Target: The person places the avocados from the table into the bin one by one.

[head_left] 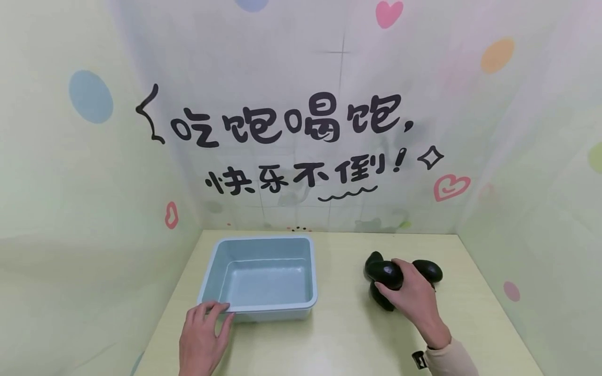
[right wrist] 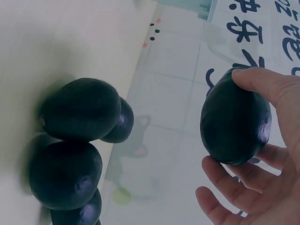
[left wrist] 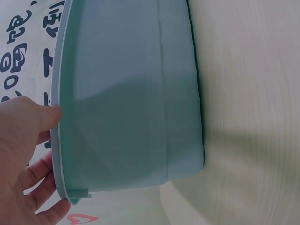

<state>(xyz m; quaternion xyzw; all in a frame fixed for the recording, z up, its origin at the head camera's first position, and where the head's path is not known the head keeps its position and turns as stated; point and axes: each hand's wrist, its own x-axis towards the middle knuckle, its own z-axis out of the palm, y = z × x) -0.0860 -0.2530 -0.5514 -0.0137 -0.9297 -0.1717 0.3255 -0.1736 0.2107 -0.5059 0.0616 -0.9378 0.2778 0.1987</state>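
My right hand [head_left: 414, 295] holds a dark green, glossy avocado [right wrist: 234, 122] between thumb and fingers. In the right wrist view this fruit is lifted away from the other avocados [right wrist: 79, 110], several of which lie bunched on the table. From the head view, one avocado [head_left: 427, 270] sits to the right of that hand and another [head_left: 382, 297] lies under the held one. On the left stands a light blue plastic basin [head_left: 268, 284] with nothing inside. My left hand [head_left: 204, 334] grips its rim [left wrist: 56, 84] at the near left corner, thumb on the outer side.
Both hands work over a pale wood-grain table [head_left: 343, 324]. A printed cloth [head_left: 301, 209] with dark lettering hangs behind it, and similar cloth sides rise to left and right. A small black item [head_left: 419, 360] shows at the right cuff.
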